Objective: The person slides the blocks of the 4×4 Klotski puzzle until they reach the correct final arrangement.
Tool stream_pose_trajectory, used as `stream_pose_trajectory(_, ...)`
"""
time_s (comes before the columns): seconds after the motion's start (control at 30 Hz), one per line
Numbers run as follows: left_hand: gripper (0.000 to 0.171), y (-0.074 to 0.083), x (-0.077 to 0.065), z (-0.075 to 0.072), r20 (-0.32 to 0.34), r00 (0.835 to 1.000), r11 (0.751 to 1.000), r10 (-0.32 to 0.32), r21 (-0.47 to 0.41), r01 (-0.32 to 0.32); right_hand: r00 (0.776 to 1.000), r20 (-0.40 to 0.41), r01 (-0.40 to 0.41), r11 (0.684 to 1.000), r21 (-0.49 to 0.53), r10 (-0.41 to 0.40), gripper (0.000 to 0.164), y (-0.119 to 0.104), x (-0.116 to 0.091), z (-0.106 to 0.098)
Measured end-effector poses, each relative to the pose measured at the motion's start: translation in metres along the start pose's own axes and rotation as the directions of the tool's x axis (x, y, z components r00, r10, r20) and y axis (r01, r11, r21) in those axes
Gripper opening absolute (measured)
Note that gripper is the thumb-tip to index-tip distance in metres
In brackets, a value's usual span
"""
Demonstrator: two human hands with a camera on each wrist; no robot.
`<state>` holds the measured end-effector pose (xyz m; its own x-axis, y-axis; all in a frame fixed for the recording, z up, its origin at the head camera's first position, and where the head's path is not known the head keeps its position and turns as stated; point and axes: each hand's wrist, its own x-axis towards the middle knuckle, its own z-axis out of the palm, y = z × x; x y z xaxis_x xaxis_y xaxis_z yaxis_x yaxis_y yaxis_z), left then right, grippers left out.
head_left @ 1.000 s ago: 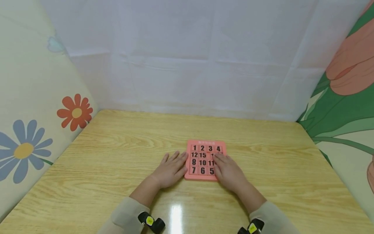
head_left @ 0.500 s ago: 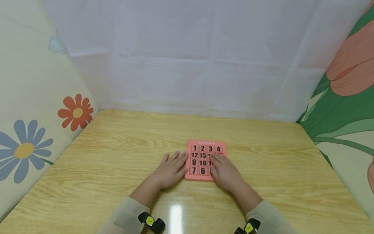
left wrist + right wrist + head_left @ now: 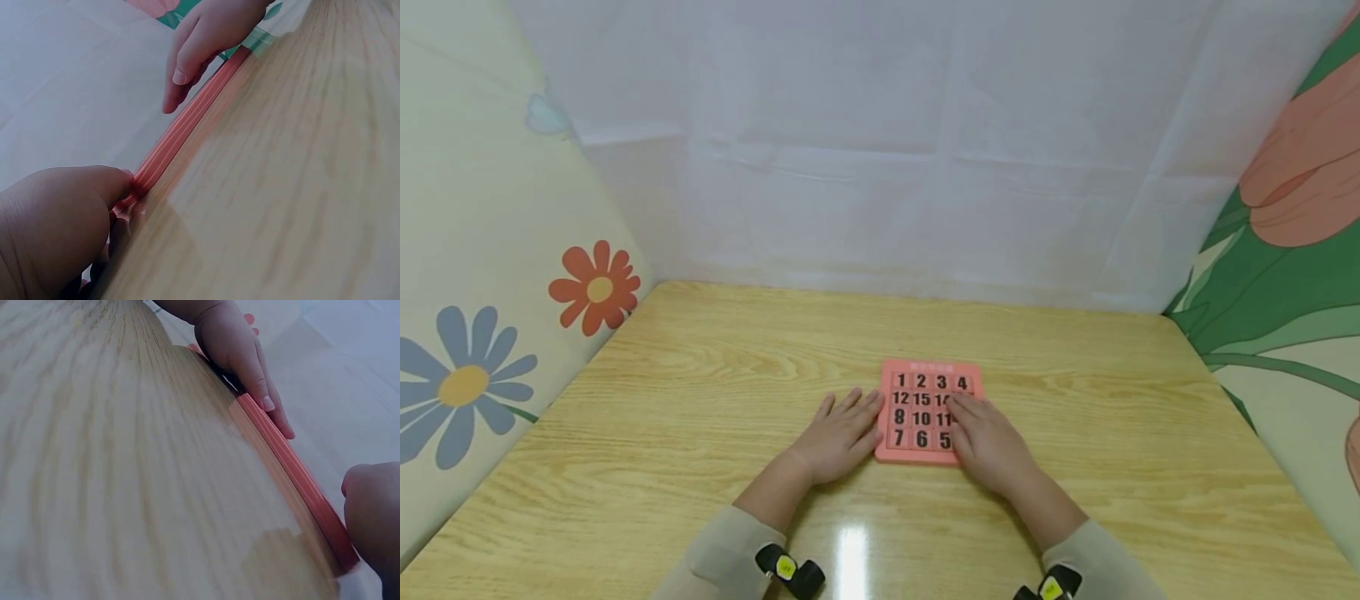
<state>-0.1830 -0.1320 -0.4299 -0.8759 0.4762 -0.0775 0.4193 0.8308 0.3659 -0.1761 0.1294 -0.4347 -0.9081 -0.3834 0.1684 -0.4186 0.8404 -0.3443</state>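
Note:
A pink number slide puzzle (image 3: 917, 457) lies flat on the wooden table, its black-numbered tiles facing up. My left hand (image 3: 835, 437) rests on the table with fingers extended, and its fingertips and thumb touch the puzzle's left edge. In the left wrist view that thumb (image 3: 115, 184) meets the frame's corner. Over the puzzle's right side lies my right hand (image 3: 992, 442), fingers nearly straight, fingertips on the tiles beside the 14 tile (image 3: 941, 400). It hides much of the right column below the 4 tile (image 3: 962, 382). The top row reads 1, 2, 3, 4.
The wooden table (image 3: 737, 342) extends around the puzzle on all sides. A white cloth (image 3: 850, 150) hangs behind it. Flower-printed panels stand at the left (image 3: 460, 208) and right (image 3: 1300, 333). Each sleeve carries a black wrist device.
The right hand moved left over the tiles, then back right. The 14 tile now sits slightly farther left, close beside the 15. The left hand has stayed in place.

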Motion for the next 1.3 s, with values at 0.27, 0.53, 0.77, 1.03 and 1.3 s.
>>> stream_pose_trajectory(0.27,0.059,0.000,0.001,0.001,-0.009,1.000,1.000,0.002,-0.003,-0.002,0.999,-0.004,-0.034,0.999,-0.008,0.034,0.046,0.012,-0.010,-0.004)
stream_pose_trajectory(0.53,0.059,0.001,0.001,0.000,0.000,1.000,1.000,-0.006,-0.007,0.006,1.000,0.006,-0.023,1.000,-0.012,0.023,0.045,0.014,-0.022,-0.008)
stream_pose_trajectory(0.77,0.059,0.000,0.000,-0.001,0.000,1.000,1.000,-0.003,0.004,0.003,0.999,0.030,0.020,1.000,-0.011,-0.019,0.044,0.012,-0.031,-0.008)
stream_pose_trajectory(1.03,0.059,0.001,0.001,-0.002,-0.001,1.000,1.000,0.005,-0.005,-0.005,0.999,0.019,0.028,0.999,-0.031,-0.028,0.043,0.012,-0.030,-0.006)
stream_pose_trajectory(1.3,0.058,0.001,0.001,-0.002,-0.004,1.000,1.000,0.004,-0.005,-0.004,1.000,0.025,0.003,1.000,-0.018,-0.003,0.044,0.010,-0.024,-0.006)
